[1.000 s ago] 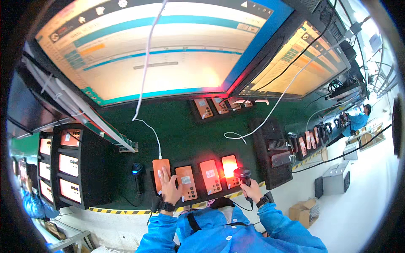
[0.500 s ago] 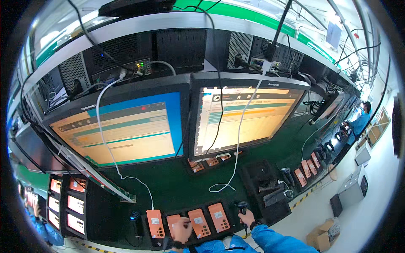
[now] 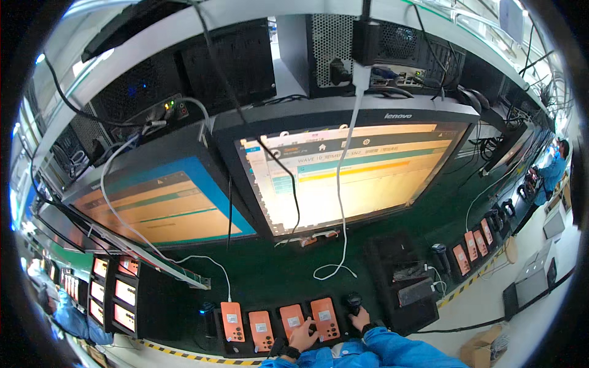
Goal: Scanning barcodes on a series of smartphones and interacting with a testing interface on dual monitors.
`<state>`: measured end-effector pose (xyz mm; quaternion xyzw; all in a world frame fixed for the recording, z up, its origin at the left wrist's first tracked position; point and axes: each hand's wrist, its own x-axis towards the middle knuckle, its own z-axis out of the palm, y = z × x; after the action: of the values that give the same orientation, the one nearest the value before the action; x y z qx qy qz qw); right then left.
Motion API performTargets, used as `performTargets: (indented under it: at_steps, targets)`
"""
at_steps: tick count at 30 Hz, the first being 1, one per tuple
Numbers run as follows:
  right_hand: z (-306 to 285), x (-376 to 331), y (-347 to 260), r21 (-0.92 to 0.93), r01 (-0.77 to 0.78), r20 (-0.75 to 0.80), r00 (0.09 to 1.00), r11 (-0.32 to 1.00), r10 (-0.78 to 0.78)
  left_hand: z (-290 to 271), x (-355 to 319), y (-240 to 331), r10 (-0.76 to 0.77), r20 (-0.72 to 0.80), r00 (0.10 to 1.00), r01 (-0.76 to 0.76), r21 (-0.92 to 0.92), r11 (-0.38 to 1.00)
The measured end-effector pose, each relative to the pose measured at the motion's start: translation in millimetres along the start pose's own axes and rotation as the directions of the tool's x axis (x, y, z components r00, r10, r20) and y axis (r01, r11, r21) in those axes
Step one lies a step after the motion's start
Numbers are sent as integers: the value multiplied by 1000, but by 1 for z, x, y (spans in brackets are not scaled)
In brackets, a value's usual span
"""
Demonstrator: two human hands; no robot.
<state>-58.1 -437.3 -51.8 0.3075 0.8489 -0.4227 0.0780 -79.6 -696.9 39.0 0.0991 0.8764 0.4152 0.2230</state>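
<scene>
A row of orange phones lies face down in a black tray (image 3: 279,308) along the near edge of the green bench; each has a white label. My left hand (image 3: 302,337) is over the lower part of the third phone (image 3: 291,315), its thumb and forefinger apart beside the fourth phone (image 3: 324,313). Further left are the second phone (image 3: 261,325) and the first phone (image 3: 232,319), which has a white cable (image 3: 228,279) running to its top end. Right of the row, my right hand (image 3: 361,319) is wrapped round a black handheld scanner (image 3: 353,301).
Two monitors, the right one (image 3: 362,178) and the left one (image 3: 159,205), stand behind the tray. A second scanner (image 3: 208,316) stands left of the phones. A black tray (image 3: 417,313) lies to the right. More orange phones (image 3: 471,244) lie beyond; a co-worker (image 3: 552,175) is far right.
My left hand has moved right, from the second phone to the third, and its pinched fingers have parted. My right hand still holds the scanner. The view has shifted to the right.
</scene>
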Motion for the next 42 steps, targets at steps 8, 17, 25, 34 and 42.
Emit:
performTargets:
  at_steps: [8, 17, 25, 34, 42]
  targets:
    - [-1, -21, -8, -20, 125, -300, 946, 992, -125, 14, 4, -7, 118, 78, 990, -126, 98, 987]
    - [10, -45, -19, 126, 221, -380, 911, 967, -158, 17, 6, -21, 295, 127, 947, -306, 81, 949]
    - [-13, -102, -84, -489, 496, -291, 683, 718, -670, -12, -38, -4, 412, 90, 907, -387, -210, 898]
    - [34, -63, -10, -239, 297, -212, 913, 925, -348, -75, -97, 7, 117, -245, 962, -211, -401, 891]
    - [35, -63, -14, -221, 323, -264, 889, 920, -375, -69, -65, -72, 268, -642, 718, -54, 332, 942]
